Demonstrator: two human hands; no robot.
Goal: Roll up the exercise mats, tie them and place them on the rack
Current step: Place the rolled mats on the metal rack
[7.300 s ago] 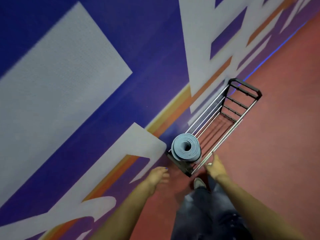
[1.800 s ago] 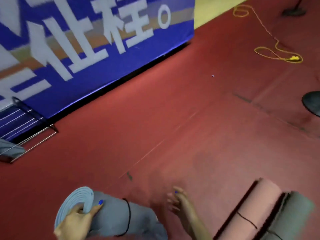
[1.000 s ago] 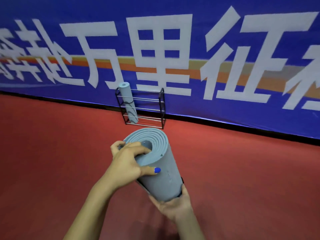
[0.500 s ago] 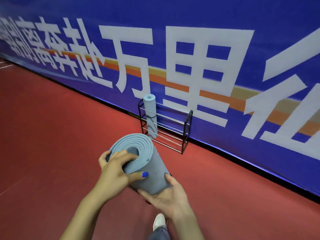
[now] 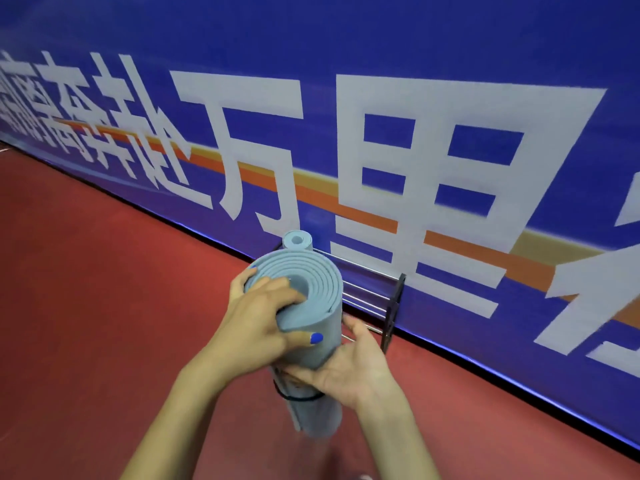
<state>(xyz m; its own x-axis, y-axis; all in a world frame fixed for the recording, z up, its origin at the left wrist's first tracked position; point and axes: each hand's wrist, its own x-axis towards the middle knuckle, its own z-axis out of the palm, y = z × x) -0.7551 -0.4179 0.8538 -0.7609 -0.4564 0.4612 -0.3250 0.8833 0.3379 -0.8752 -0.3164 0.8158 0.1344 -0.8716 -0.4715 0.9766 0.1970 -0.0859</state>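
The rolled grey-blue foam exercise mat (image 5: pixel 304 327), bound by a thin black tie (image 5: pixel 298 398), stands nearly upright between both hands. The left hand (image 5: pixel 256 323) grips its top, fingers hooked into the spiral's core, thumb on the outer wall; the right hand (image 5: pixel 349 368) cups the side lower down, fingers curled round it. Best to lower it vertically, keeping the spiral tight. Just beyond the hands stands the black-framed metal rack (image 5: pixel 391 306), against the blue banner wall (image 5: pixel 415 98); a second rolled grey-blue mat (image 5: pixel 298 241) already fills its left end, so aim right of that.
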